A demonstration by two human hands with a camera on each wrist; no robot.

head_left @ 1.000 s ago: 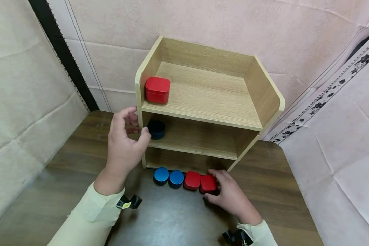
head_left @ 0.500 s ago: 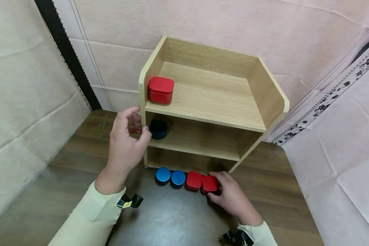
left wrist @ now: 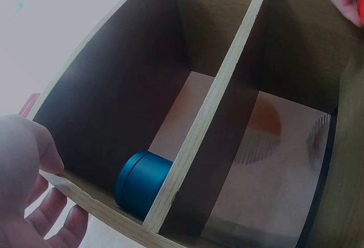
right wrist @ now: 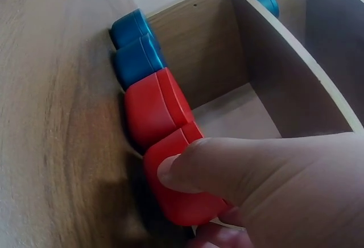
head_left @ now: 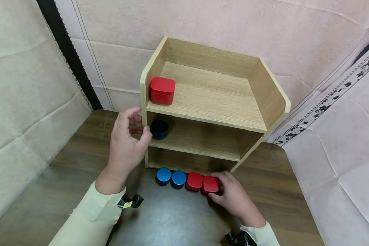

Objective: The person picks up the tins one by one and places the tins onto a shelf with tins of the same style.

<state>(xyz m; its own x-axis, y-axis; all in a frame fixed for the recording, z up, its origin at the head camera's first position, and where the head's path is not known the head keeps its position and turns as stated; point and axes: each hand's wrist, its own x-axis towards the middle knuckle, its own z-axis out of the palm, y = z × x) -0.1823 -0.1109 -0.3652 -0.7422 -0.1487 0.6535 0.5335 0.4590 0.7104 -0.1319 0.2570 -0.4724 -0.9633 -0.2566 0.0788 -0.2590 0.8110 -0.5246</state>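
Note:
My left hand [head_left: 126,143] grips the left side panel of a small wooden shelf [head_left: 212,92], thumb at its front edge and fingers along the outside. At the right end of a row before the shelf, my right hand [head_left: 233,196] pinches a red rounded-square tin [head_left: 210,184] between thumb and fingers. In the right wrist view the thumb [right wrist: 193,171] presses its side. Beside it stands another red tin [head_left: 194,181], then two round blue tins [head_left: 179,178] [head_left: 164,175].
A larger red tin [head_left: 162,90] sits at the top shelf's left end. Below it, a dark blue round tin [head_left: 159,130] stands on the middle shelf, near the left panel. The wooden table [head_left: 178,218] extends in front, with cloth-covered walls [head_left: 221,24] around.
The head view has shifted slightly, so the shelf and tins appear a little further right. Both hands keep their holds, and the tins stay in their row.

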